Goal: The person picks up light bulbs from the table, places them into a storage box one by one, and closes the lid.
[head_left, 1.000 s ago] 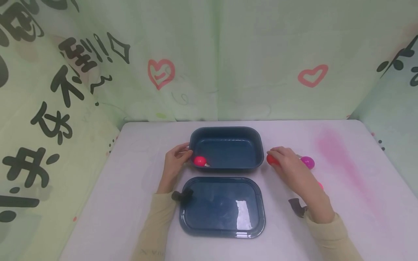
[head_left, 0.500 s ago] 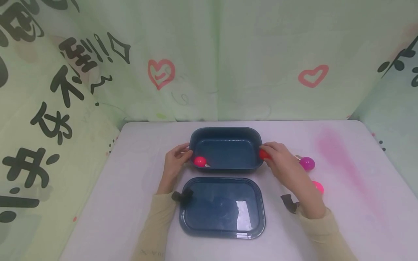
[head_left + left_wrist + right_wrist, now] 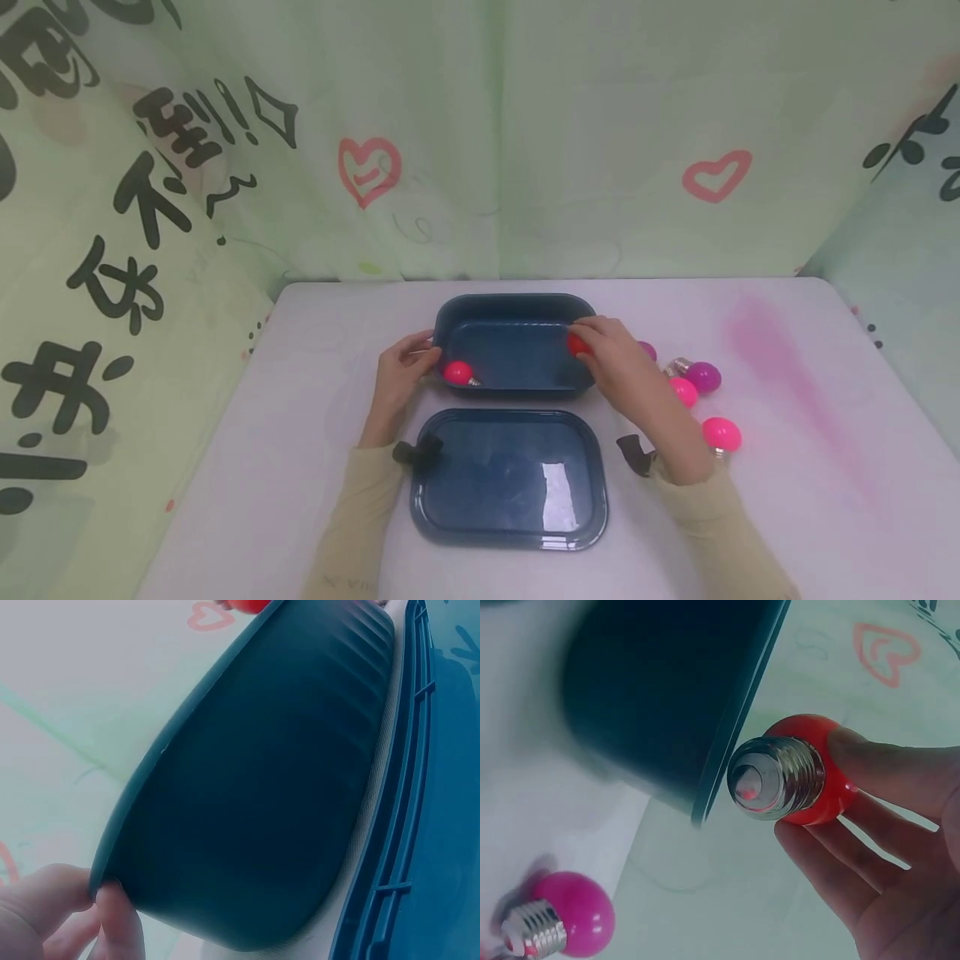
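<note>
My left hand [image 3: 401,379] pinches the left rim of a deep, dark blue rectangular box [image 3: 517,392]. The left wrist view has its thumb and fingers on either side of the box's rim [image 3: 161,754]. In my right hand [image 3: 630,375] is a red light bulb [image 3: 578,344], held by its globe over the box's right end. Seen from the right wrist, the bulb's silver screw base [image 3: 776,778] points away from the palm, close to the box's edge. A pinkish-red bulb [image 3: 458,372] lies inside the box at the near left corner.
A flat dark blue lid [image 3: 502,479] lies on the white table in front of the box. Right of the box are a purple bulb [image 3: 703,377], a partly hidden purple one [image 3: 647,350] and two pink bulbs [image 3: 722,434]. A green curtain [image 3: 525,167] hangs behind.
My right hand has carried the red bulb leftward, from beside the box to over its right end, uncovering more bulbs on the table. My left hand keeps its place on the rim.
</note>
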`<state>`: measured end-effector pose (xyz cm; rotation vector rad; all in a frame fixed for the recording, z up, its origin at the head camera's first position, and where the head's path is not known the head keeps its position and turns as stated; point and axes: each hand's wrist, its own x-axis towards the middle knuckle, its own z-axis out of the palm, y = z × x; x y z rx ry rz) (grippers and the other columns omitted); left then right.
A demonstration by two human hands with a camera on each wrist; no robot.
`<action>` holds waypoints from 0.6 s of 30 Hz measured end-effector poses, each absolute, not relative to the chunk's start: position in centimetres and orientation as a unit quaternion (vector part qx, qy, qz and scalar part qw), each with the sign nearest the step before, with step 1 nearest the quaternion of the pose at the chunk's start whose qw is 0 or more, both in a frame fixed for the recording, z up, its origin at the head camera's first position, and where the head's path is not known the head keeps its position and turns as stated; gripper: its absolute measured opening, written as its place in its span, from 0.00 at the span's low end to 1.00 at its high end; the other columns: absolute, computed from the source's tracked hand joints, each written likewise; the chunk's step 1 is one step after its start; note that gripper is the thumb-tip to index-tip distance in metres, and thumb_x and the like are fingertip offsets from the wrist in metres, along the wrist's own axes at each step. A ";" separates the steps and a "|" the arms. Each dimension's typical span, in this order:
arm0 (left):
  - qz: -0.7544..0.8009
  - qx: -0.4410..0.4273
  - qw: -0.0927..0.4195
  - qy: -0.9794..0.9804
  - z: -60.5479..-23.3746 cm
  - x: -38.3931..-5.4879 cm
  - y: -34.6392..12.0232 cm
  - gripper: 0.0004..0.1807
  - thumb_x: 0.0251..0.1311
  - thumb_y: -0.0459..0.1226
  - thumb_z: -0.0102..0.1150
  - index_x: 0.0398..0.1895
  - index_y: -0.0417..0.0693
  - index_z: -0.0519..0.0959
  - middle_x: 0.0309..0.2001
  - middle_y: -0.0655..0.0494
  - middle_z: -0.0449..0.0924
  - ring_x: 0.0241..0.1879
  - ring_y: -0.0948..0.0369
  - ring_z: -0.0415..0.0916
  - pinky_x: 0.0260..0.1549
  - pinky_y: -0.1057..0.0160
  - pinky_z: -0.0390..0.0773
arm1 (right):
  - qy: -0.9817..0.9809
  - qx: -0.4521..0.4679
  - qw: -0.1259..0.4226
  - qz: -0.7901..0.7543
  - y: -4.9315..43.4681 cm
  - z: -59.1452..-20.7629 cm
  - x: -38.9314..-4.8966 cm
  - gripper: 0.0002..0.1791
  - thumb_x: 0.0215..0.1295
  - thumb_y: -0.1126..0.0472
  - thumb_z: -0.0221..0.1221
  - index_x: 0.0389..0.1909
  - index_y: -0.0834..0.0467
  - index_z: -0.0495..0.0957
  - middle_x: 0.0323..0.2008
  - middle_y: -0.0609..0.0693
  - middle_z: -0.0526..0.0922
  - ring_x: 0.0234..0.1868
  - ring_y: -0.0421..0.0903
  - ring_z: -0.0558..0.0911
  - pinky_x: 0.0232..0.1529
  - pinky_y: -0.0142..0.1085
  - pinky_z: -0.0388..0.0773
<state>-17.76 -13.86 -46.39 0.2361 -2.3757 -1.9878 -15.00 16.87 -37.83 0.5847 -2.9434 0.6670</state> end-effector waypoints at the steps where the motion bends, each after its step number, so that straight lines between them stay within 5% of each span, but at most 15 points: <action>1: -0.639 0.078 0.016 -0.765 -46.4 -17.8 -13.9 0.22 0.62 0.37 0.67 0.59 0.44 0.79 0.49 0.42 0.80 0.49 0.51 0.82 0.43 0.67 0.83 | -0.956 0.193 0.035 0.216 16.6 -37.8 -15.1 0.29 0.58 0.71 0.67 0.62 0.67 0.72 0.59 0.64 0.74 0.62 0.63 0.72 0.53 0.54 0.80; 18: -0.647 0.077 0.013 -0.758 -46.6 -17.8 -13.9 0.23 0.61 0.39 0.68 0.59 0.45 0.79 0.50 0.42 0.80 0.49 0.52 0.82 0.43 0.67 0.83 | -0.949 0.237 0.066 0.200 13.4 -39.2 -17.3 0.26 0.54 0.70 0.70 0.56 0.67 0.77 0.54 0.63 0.78 0.58 0.61 0.76 0.56 0.50 0.80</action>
